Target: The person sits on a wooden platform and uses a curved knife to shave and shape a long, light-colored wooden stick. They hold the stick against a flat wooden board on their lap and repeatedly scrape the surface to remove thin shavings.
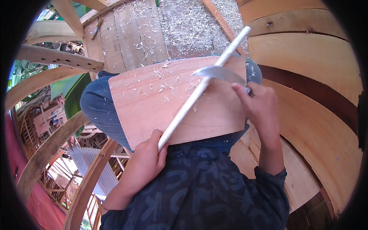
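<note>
Left hand (143,159) is gripping the stick (203,86) at its near end; right hand (258,105) is pinching the blade (220,73), shaving it above the board (168,103) resting on the lap for support.

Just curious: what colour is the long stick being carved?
Pale cream, nearly white, bare wood: the stick shows best in the head view.

Pale stick (199,90); reddish-tan board (153,99); grey, perhaps metal, blade (220,73).

— What sort of place is this?
— An open-air boatbuilding yard. Around the shaving-strewn plank deck (130,34), curved hull planks (306,76) rise to its right, bent wooden ribs (46,153) to its left, with greenery (23,69) beyond them.
</note>
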